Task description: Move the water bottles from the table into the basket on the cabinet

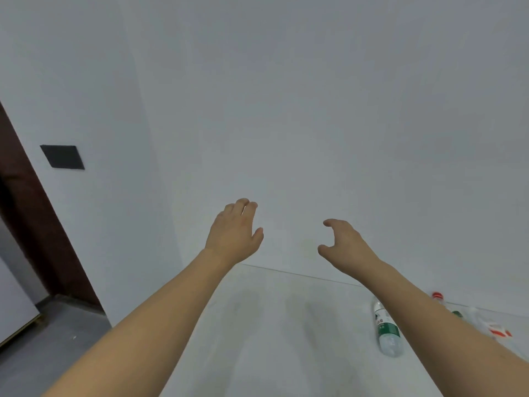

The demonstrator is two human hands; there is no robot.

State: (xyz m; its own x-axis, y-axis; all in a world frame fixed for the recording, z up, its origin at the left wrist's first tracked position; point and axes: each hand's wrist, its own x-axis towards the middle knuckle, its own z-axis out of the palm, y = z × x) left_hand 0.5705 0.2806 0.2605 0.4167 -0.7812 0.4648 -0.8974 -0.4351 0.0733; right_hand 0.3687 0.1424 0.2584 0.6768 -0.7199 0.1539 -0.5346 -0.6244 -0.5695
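Both hands raised over the far edge of the table [280,325], empty, well apart from each other. Left hand [233,233]: palm down, fingers extended and loosely together, nothing held. Right hand [343,242]: thumb and fingers curved into an open C, nothing between them (a shape suited to a round bottle body, so probably pre-formed for a grasp).

Green-labelled bottle [386,328]: clear plastic, lying on its side near the right edge of the table, long axis running toward the far edge, partly hidden by the right forearm. Lying flat, free to roll; a grasp across the middle of the body advisable.

Red-capped bottle [438,297]: further right, close to the far right corner, mostly hidden behind the right forearm. More clear plastic with red-orange marking [498,332] at the right edge of the table; too blurred to identify.

Basket and cabinet: not in view. A pale unit [14,305] at the left edge of the view, off the table; identity uncertain.

Judged step: between bottles, hands free, at least two bottles left on the table. Next move: right hand down and rightward to the green-labelled bottle, the nearest one.
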